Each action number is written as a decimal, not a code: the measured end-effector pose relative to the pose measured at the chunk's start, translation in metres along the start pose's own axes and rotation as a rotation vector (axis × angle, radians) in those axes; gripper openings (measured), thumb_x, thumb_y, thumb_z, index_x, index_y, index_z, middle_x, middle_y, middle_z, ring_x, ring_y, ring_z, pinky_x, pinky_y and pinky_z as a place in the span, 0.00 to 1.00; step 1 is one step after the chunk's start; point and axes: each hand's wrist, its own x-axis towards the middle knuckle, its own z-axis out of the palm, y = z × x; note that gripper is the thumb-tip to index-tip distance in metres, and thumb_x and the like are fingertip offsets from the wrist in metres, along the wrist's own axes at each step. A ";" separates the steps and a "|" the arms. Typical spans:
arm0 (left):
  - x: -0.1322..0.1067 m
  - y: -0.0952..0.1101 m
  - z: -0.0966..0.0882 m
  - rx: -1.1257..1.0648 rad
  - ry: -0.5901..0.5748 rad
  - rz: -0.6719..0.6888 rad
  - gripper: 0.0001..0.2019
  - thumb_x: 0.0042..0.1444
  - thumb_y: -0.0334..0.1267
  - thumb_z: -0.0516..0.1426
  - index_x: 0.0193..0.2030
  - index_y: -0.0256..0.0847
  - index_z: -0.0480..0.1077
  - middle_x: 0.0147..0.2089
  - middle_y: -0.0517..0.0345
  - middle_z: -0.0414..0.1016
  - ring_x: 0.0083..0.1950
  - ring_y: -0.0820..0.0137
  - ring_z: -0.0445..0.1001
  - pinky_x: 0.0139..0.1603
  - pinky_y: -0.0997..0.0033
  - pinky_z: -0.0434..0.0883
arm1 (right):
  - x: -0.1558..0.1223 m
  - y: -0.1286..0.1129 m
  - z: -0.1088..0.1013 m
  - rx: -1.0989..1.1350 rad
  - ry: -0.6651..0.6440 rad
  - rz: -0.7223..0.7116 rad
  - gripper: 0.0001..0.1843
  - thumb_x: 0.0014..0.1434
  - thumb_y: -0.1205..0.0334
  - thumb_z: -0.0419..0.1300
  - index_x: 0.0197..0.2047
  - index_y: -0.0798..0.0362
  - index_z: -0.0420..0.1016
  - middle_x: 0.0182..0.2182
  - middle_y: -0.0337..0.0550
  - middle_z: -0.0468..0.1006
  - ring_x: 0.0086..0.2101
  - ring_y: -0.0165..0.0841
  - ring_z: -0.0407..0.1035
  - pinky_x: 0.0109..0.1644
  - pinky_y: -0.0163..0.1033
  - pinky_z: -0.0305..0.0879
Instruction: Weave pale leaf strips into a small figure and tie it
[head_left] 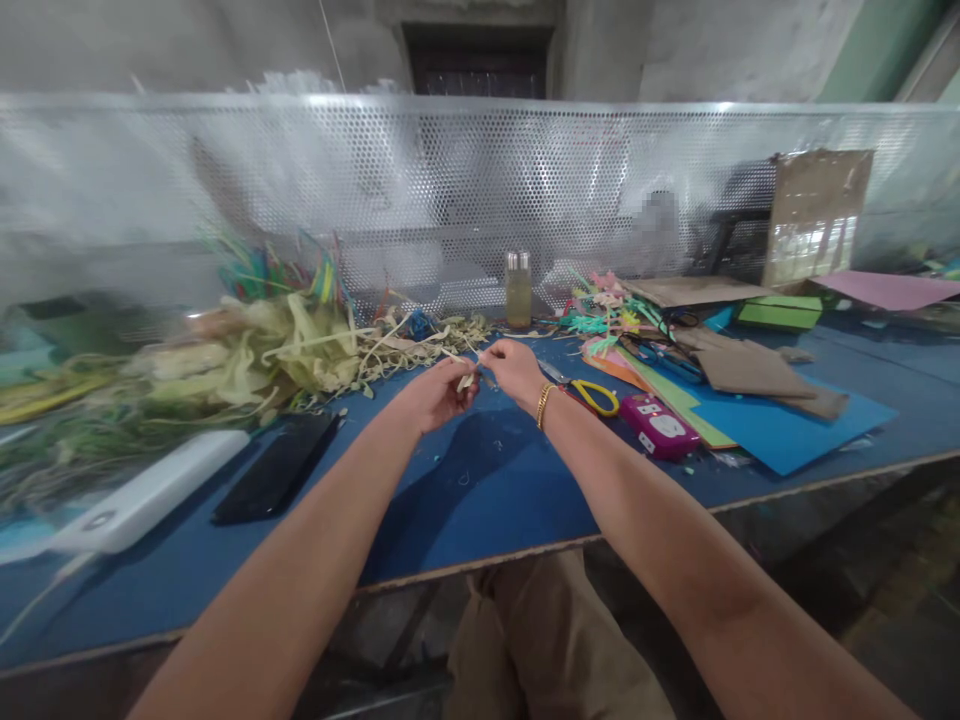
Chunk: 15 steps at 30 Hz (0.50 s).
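Above the middle of the blue table, my left hand [444,396] is closed with its fingers curled round a small pale strip [466,381] that looks like dried leaf. Just to its right, my right hand [513,370] is pinched shut at the strip's upper end, and what lies between its fingertips is too small to make out. The two hands nearly touch. A pair of scissors with yellow handles [596,397] lies right of my right wrist. Behind my left hand spreads a heap of pale leafy strips [307,345].
A white power bank [161,490] and a black phone [277,468] lie at left. A glass jar [517,290] stands at the back before a perforated metal screen [450,180]. On the right are a magenta box [658,425], blue paper [787,440] and brown cardboard [750,362].
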 end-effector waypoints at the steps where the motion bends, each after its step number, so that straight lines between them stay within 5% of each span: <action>1: 0.000 0.000 -0.001 0.001 -0.010 -0.001 0.07 0.47 0.30 0.62 0.29 0.40 0.67 0.23 0.63 0.68 0.23 0.77 0.69 0.25 0.79 0.67 | 0.000 0.000 0.000 -0.013 0.005 -0.002 0.09 0.54 0.62 0.59 0.24 0.55 0.72 0.23 0.37 0.73 0.27 0.27 0.64 0.32 0.33 0.55; 9: 0.003 -0.003 -0.004 0.006 -0.028 0.037 0.06 0.49 0.32 0.62 0.33 0.40 0.69 0.26 0.60 0.73 0.27 0.75 0.72 0.26 0.79 0.68 | 0.005 0.008 -0.002 0.032 0.002 -0.024 0.10 0.55 0.58 0.58 0.28 0.55 0.75 0.26 0.39 0.76 0.29 0.28 0.67 0.34 0.33 0.59; 15: 0.005 -0.005 -0.003 -0.103 0.134 0.095 0.05 0.51 0.34 0.61 0.34 0.40 0.68 0.33 0.54 0.79 0.35 0.71 0.77 0.31 0.76 0.70 | 0.006 0.011 -0.004 0.110 -0.030 0.028 0.21 0.61 0.49 0.51 0.29 0.55 0.76 0.31 0.43 0.79 0.33 0.30 0.71 0.38 0.34 0.62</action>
